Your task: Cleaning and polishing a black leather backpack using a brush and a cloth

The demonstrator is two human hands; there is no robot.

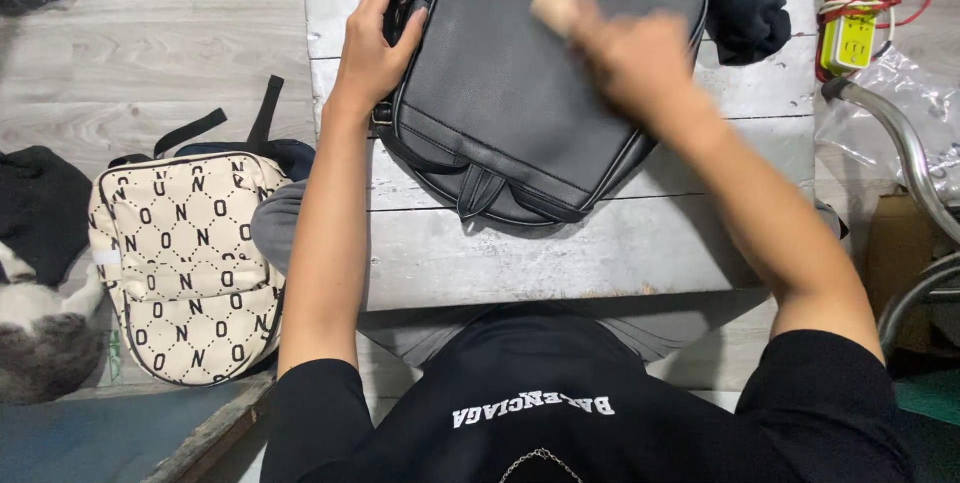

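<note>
Hands worked our black leather backpack (530,83) on the wooden surface (560,253): our left hand (375,43) clasped its edge; our blurred right hand (625,53) clenched a pale brush (553,1).

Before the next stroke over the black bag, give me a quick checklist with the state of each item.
1. Left hand steadies the black bag at its left edge: ok.
2. Right hand has a firm hold on the tan brush-like block: cannot tell, the hand is motion-blurred.
3. Bag lies flat and fully on the white plank table: ok.
4. Dark cloth sits apart from the stroke path, at the bag's right corner: ok.
5. Power strip and its red cables lie off the bag: ok.
6. Patterned cream backpack is on the floor, off the table: ok.
</note>
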